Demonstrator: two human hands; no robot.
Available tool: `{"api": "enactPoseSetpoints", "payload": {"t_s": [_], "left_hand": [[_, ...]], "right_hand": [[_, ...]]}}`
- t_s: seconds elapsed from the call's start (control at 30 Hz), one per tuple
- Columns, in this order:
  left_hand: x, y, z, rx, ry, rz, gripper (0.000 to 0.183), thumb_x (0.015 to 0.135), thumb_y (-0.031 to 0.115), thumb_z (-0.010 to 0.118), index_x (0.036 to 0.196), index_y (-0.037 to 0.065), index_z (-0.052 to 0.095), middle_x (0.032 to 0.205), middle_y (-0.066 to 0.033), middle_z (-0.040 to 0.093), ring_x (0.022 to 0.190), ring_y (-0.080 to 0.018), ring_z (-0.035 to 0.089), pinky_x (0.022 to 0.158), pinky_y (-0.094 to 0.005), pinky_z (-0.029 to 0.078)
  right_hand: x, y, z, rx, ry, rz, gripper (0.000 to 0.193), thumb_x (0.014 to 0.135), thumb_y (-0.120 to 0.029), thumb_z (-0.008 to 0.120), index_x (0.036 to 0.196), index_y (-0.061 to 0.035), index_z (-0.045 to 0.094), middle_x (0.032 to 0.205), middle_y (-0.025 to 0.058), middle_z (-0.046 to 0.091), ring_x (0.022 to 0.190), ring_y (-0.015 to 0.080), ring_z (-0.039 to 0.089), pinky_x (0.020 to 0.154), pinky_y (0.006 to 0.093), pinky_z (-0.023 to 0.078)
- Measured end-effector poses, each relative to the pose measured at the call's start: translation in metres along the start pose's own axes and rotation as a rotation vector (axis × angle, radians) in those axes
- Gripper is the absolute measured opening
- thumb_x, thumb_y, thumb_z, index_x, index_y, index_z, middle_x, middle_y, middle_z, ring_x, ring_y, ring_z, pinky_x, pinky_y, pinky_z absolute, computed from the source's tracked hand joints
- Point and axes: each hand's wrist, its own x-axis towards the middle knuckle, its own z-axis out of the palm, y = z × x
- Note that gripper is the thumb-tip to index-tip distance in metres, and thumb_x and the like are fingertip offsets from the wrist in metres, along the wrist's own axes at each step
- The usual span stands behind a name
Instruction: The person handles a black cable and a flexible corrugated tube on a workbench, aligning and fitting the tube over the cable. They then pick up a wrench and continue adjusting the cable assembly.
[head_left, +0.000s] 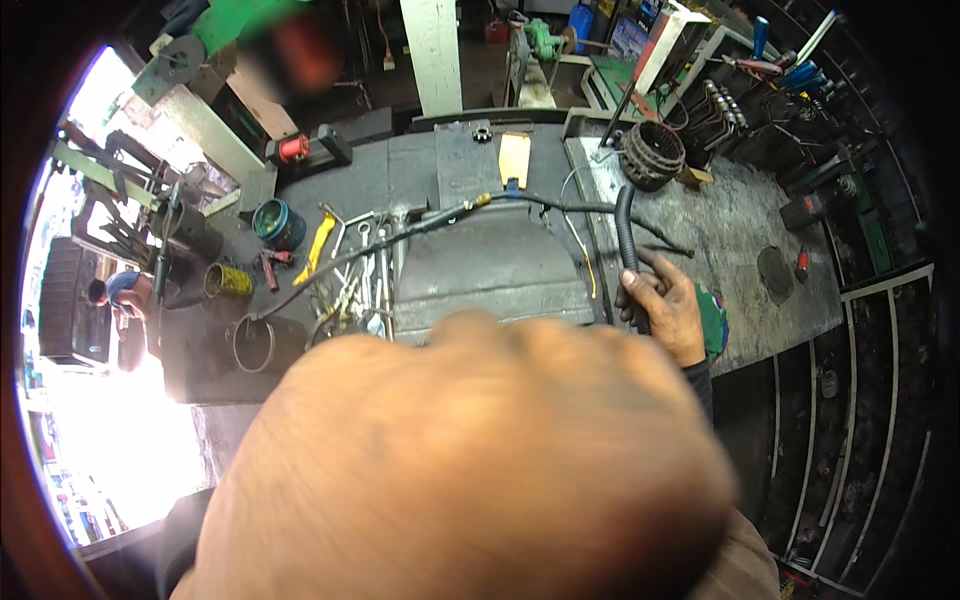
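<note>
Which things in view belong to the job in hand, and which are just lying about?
In hand:
black corrugated tube, gripped by the right hand
possibly the dark cable nearby
left hand is blurred close up; whether it holds anything can't be told

Lying about, apparently:
silver wrenches
yellow-handled tool
yellow can
ring-shaped metal part

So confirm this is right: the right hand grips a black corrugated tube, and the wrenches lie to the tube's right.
Not quite: the head view shows the wrenches to the left of the black corrugated tube. The right hand does grip it.
</note>
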Motion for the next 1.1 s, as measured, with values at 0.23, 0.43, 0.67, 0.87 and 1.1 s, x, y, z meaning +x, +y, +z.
{"api": "enactPoseSetpoints", "payload": {"t_s": [0.23, 0.43, 0.67, 0.87, 1.1], "left_hand": [[0.038, 0.029, -0.002, -0.04, -0.091, 0.289, 0.024, 0.082, 0.011, 0.071, 0.104, 0.004, 0.07, 0.085, -0.0131, 0.072, 0.08, -0.0327, 0.072, 0.069, -0.0433, 0.057], [0.055, 0.044, 0.0, -0.072, -0.127, 0.429, 0.025, 0.082, 0.012, 0.07, 0.105, 0.004, 0.069, 0.086, -0.013, 0.073, 0.081, -0.0325, 0.073, 0.069, -0.043, 0.058], [0.059, 0.042, 0.0, -0.093, -0.191, 0.426, 0.026, 0.083, 0.014, 0.07, 0.107, 0.004, 0.069, 0.087, -0.0129, 0.073, 0.082, -0.0322, 0.073, 0.07, -0.0426, 0.059], [0.048, 0.028, -0.002, -0.124, -0.31, 0.28, 0.027, 0.083, 0.015, 0.07, 0.108, 0.005, 0.069, 0.087, -0.0128, 0.074, 0.083, -0.032, 0.074, 0.071, -0.0423, 0.059], [0.022, -0.035, 0.044, -0.265, -0.452, -0.012, 0.03, 0.087, 0.017, 0.07, 0.115, 0.006, 0.069, 0.094, -0.0151, 0.074, 0.087, -0.0355, 0.073, 0.076, -0.0445, 0.059]], "right_hand": [[-0.007, 0.009, 0.001, 0.0, 0.083, 0.052, 0.051, 0.096, -0.013, 0.072, 0.137, 0.0101, 0.054, 0.079, 0.0071, 0.069, 0.065, 0.0104, 0.062, 0.058, 0.0232, 0.049], [-0.016, 0.015, -0.008, -0.049, 0.16, 0.099, 0.051, 0.096, -0.014, 0.073, 0.138, 0.0104, 0.054, 0.078, 0.0076, 0.069, 0.065, 0.0104, 0.062, 0.059, 0.0237, 0.05], [-0.02, 0.025, -0.012, 0.0, 0.194, 0.124, 0.055, 0.096, -0.015, 0.073, 0.139, 0.0119, 0.051, 0.081, 0.0086, 0.07, 0.067, 0.0103, 0.063, 0.059, 0.023, 0.05], [-0.025, 0.031, -0.015, 0.056, 0.117, 0.065, 0.057, 0.095, -0.016, 0.074, 0.14, 0.0105, 0.052, 0.082, 0.0086, 0.07, 0.068, 0.0117, 0.064, 0.062, 0.0251, 0.051], [-0.029, 0.032, -0.019, 0.04, 0.14, 0.045, 0.056, 0.096, -0.019, 0.072, 0.139, 0.011, 0.052, 0.079, 0.0086, 0.069, 0.062, 0.0114, 0.062, 0.057, 0.0247, 0.048]]}}
